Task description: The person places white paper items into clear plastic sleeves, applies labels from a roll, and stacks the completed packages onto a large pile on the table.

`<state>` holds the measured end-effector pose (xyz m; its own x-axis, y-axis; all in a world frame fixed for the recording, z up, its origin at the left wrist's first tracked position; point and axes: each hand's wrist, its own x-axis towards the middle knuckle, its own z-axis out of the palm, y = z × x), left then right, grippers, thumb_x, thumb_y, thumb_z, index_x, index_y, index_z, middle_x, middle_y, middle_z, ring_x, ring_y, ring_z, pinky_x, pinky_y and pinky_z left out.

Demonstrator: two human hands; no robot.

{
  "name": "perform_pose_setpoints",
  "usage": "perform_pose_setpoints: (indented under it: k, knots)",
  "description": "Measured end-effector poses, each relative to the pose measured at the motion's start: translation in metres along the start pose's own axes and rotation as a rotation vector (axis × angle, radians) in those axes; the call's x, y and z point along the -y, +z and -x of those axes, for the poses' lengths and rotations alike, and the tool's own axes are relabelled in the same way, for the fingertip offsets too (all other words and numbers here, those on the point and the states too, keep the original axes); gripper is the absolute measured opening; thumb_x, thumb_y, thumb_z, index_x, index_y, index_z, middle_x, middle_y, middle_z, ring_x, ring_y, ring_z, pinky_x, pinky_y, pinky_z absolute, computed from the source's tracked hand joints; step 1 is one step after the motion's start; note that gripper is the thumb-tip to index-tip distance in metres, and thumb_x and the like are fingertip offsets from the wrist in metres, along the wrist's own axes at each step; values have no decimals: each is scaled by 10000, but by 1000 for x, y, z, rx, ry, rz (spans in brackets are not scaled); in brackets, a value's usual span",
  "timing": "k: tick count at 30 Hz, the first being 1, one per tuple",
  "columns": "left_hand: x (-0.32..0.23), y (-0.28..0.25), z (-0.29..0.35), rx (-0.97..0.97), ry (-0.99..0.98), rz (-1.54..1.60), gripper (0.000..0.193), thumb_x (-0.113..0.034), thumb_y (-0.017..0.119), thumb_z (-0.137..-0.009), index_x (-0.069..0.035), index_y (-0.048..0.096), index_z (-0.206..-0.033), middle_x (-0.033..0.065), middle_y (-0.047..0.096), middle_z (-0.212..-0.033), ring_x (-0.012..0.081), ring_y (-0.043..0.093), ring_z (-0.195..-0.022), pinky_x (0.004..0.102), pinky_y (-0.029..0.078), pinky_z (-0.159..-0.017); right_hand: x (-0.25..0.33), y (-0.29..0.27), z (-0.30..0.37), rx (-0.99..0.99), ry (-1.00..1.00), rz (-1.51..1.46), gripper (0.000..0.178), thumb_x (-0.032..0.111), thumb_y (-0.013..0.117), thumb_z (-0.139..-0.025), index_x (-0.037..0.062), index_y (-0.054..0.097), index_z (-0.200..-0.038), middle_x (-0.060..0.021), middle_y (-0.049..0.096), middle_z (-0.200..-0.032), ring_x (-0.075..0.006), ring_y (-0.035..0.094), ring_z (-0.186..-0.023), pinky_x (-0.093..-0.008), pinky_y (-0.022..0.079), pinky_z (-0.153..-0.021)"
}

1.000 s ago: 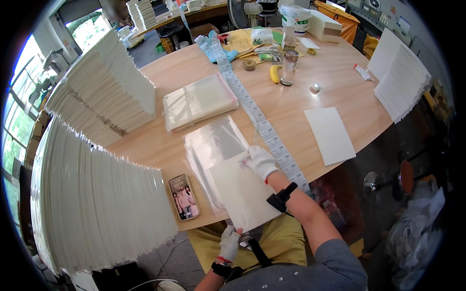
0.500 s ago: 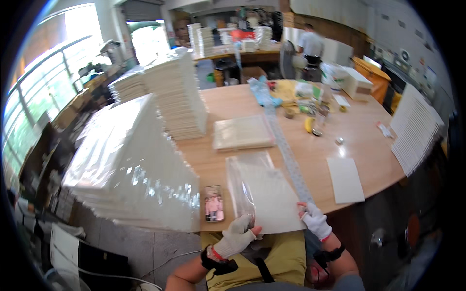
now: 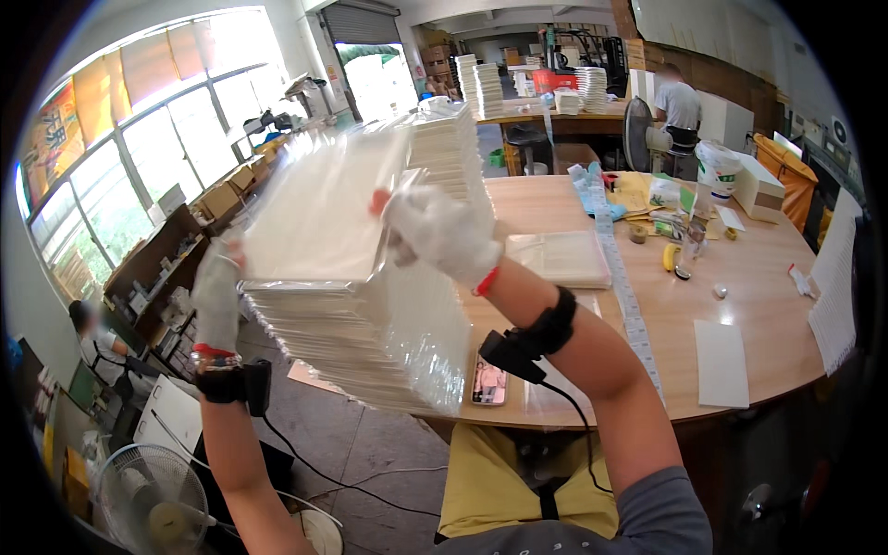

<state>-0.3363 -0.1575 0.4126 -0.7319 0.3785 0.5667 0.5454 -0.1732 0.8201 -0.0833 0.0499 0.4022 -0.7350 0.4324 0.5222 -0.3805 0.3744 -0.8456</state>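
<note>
My left hand (image 3: 219, 291), in a white glove and blurred, is at the left edge of a white board in a clear plastic sleeve (image 3: 314, 217). Across from it, my gloved right hand (image 3: 442, 231) is closed at the board's right edge, its bare thumb tip over the top. The sleeved board lies over a tall stack of similar sleeved white sheets (image 3: 361, 338), close enough that I cannot tell whether it touches. Its far part is smeared by motion. The right hand hides part of the stack behind.
A phone (image 3: 489, 381) lies by the stack's foot. Clear sleeves (image 3: 560, 259), a measuring strip (image 3: 622, 277) and a white board (image 3: 721, 363) are on the table (image 3: 671, 324). Cables hang from my wrist straps. A fan (image 3: 153, 499) stands at lower left; two people are farther off.
Both hands have moved up and left from the table's front edge to the top of the tall stack, bringing the sleeved board along. My view has turned left.
</note>
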Motion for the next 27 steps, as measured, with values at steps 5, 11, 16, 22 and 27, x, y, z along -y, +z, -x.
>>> perform_pose_setpoints:
  k: [5,11,16,22,27]
  knots:
    - [61,13,-13,52,-54,354,340,-254,482,-919,15,560,-1111,70,568,-1055,155,490,-1017,281,361,-938,-40,-3,-9,72,43,-38,427,364,460,-945,-1,567,-1138,0,526,-651,-66,536,-572,-215,454,-530]
    - [77,-9,99,-73,116,363,347,-279,433,-949,25,554,-1066,66,565,-984,156,512,-916,291,420,-805,-116,-63,128,-246,-38,-91,357,304,424,-971,1,535,-1124,-28,545,-752,-118,552,-647,-259,496,-635]
    - [157,16,233,521,100,133,337,-257,425,-932,32,589,-988,51,596,-774,153,556,-678,286,487,-614,-231,-227,373,-1450,244,512,214,206,592,-874,31,543,-987,-63,542,-871,-137,539,-800,-275,465,-742]
    - [163,175,331,861,-28,30,135,-92,622,-793,-13,628,-902,96,618,-763,199,606,-682,313,488,-610,-236,-337,530,-2240,899,596,707,322,743,-709,-100,439,-1188,-211,592,-1064,-335,585,-920,-390,463,-836]
    - [159,302,364,1094,248,-243,149,-71,566,-782,-13,575,-919,154,604,-904,317,601,-837,395,482,-692,-247,-355,569,-2037,787,545,444,208,742,-725,-42,544,-1034,-165,634,-915,-253,602,-802,-361,476,-732]
